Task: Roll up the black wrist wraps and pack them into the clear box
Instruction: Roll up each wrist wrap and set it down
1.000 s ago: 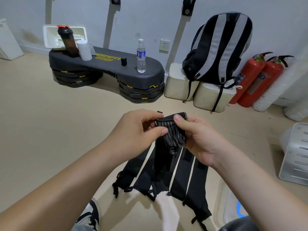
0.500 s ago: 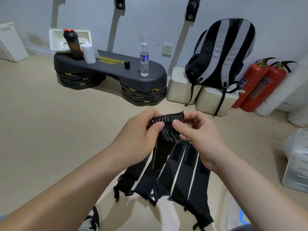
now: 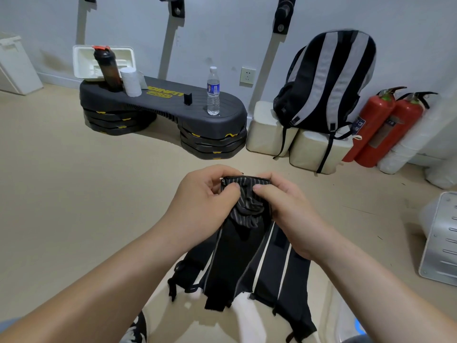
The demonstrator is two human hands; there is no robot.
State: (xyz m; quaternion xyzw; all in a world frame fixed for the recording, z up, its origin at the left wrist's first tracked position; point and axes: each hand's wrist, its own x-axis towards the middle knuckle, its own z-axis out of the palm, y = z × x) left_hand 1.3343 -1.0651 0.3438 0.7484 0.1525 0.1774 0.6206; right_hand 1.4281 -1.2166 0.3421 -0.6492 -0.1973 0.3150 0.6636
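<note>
**Fig.** Ctr of frame: L hand & R hand meet on one striped wrist wrap, held up off the floor. Both hands are closed on it: thumbs press the near face, fingers curl behind the top edge. Fabric is bunched between them, w/ the loose tail hanging down. Lower ctr: other wrist wraps lie fanned out side by side on the floor. Clear box: lower-right edge, only partly seen, just beside the wraps. Upper half: step platform w/ water bottle upright on it; striped backpack on pale blocks; two red extinguishers against the wall.
</note>
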